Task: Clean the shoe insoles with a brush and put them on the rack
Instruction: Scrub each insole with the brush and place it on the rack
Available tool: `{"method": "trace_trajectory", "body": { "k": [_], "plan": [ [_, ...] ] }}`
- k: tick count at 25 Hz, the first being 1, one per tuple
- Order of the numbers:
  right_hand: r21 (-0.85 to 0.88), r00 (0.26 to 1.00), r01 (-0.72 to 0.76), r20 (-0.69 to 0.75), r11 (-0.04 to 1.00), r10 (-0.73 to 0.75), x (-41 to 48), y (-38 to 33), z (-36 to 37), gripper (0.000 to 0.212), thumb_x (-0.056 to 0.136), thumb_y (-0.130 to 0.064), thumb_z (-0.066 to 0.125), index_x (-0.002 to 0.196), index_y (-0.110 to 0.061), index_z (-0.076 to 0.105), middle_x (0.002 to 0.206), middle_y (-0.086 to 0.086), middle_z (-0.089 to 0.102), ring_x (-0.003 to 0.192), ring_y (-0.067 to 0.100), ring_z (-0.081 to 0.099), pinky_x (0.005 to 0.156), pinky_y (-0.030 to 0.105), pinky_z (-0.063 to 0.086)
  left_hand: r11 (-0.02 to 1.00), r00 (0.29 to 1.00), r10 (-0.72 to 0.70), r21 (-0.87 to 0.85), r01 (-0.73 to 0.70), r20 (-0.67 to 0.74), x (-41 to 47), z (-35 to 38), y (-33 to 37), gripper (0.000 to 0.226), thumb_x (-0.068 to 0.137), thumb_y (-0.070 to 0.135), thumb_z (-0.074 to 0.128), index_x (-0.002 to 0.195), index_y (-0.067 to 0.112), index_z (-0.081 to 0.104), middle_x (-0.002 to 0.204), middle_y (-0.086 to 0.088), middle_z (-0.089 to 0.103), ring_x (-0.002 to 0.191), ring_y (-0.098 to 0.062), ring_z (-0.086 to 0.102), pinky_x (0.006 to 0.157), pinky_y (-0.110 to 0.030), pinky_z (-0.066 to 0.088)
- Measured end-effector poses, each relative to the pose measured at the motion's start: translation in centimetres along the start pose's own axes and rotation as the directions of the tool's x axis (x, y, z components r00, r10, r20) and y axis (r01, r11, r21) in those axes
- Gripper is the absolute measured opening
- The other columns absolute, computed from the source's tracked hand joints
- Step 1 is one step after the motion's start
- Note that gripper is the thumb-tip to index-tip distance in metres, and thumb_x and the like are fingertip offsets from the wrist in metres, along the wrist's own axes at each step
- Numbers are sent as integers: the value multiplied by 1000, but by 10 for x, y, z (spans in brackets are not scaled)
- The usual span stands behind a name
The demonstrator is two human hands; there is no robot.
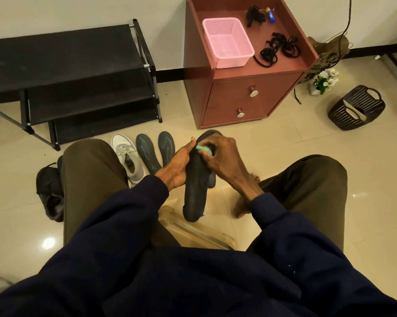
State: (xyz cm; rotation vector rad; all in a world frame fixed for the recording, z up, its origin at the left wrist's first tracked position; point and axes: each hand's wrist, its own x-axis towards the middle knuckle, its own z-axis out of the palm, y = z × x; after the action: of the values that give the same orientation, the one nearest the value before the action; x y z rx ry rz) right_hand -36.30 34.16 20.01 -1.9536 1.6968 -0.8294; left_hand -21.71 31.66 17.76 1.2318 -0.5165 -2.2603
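left hand (178,167) has a firm grip on the dark insole (196,193) mid-length, right hand (220,156) closed round the green brush (204,149); it looks light and bendy, best supported underneath.

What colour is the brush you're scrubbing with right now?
Light green; the brush peeks out under the right hand in the head view.

Paper bag (320,62), against the wall beside the cabinet: dark printed lettering, partly hidden; only fragments resembling "sto" show, no whole word readable.
Small blue object (270,16) on the cabinet top: any label too small to read.
Insoles on the floor (148,154): pale line markings, no letters or numbers.
Grey-and-white shoe (127,156): no readable brand.
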Motion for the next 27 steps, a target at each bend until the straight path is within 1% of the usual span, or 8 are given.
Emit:
{"method": "trace_trajectory", "body": {
  "k": [3, 4, 9, 14, 17, 21, 24, 27],
  "plan": [
    [55, 919, 55, 388, 997, -72, -7, -9, -6, 14, 87, -14, 79, 101, -15, 80, 95, -3, 77, 76, -3, 64, 72, 12, 55, 999, 999, 6, 33, -5, -35, -1, -3, 4, 54, 101, 57, 48, 124, 12, 69, 105, -9, 75, 92, -23, 73, 81, -37, 60],
    [25, 907, 78, 413, 997, -81, -6, -7, -6, 14, 87, -12, 79, 100, -15, 80, 94, -2, 77, 74, -4, 63, 71, 11, 54, 1000, 999, 7, 29, -5, -36, -2, -2, 4, 54, 101, 57, 48, 123, 13, 70, 106, -9, 75, 92, -23, 73, 82, -37, 60],
    [-197, 996, -77, -51, 977, 68, 5, 20, -12, 14, 81, -7, 79, 94, -12, 75, 91, 5, 72, 76, 16, 65, 69, 36, 60, 999, 1000, 9, -36, -9, 13, -1, 3, 0, 56, 102, 55, 48, 130, 9, 65, 127, -18, 70, 120, -33, 66, 109, -51, 49],
    [-67, 971, 14, 239, 998, 3, -3, 0, -5, 11, 84, -13, 80, 95, -11, 79, 88, 0, 75, 73, 6, 65, 68, 20, 57, 1000, 1000, 4, 15, -4, -7, -2, 3, 2, 54, 101, 57, 49, 117, 12, 72, 109, -12, 75, 96, -24, 73, 88, -40, 60],
    [-100, 994, -109, 16, 989, 112, 6, 21, -10, 10, 82, -9, 81, 92, -11, 78, 85, 2, 74, 70, 8, 66, 63, 21, 57, 1000, 999, 2, -19, -1, 49, -6, 3, 1, 53, 103, 54, 45, 125, 11, 67, 123, -18, 71, 102, -32, 72, 92, -42, 59],
    [-15, 942, -230, -253, 973, 218, 8, 39, -18, 10, 84, -10, 78, 94, -11, 77, 86, -1, 72, 75, 7, 64, 67, 27, 58, 1000, 987, -13, -16, 16, 158, -6, 5, -1, 58, 106, 52, 40, 139, 8, 56, 131, -25, 65, 94, -36, 72, 81, -39, 61],
    [101, 981, -138, -120, 985, 149, 7, 20, -12, 12, 86, -14, 80, 98, -12, 78, 91, -6, 73, 79, 4, 67, 72, 16, 56, 999, 990, -13, -45, 19, 138, -8, 7, -1, 52, 106, 49, 44, 134, 9, 60, 123, -21, 69, 93, -35, 73, 72, -39, 63],
    [101, 989, -134, -52, 986, 140, 12, 21, -13, 12, 85, -14, 81, 96, -12, 80, 90, -3, 75, 78, 7, 68, 71, 19, 58, 999, 992, -17, -47, 23, 124, -7, 5, 0, 52, 105, 51, 44, 133, 10, 61, 122, -21, 70, 93, -35, 73, 73, -39, 63]
  ]
}}
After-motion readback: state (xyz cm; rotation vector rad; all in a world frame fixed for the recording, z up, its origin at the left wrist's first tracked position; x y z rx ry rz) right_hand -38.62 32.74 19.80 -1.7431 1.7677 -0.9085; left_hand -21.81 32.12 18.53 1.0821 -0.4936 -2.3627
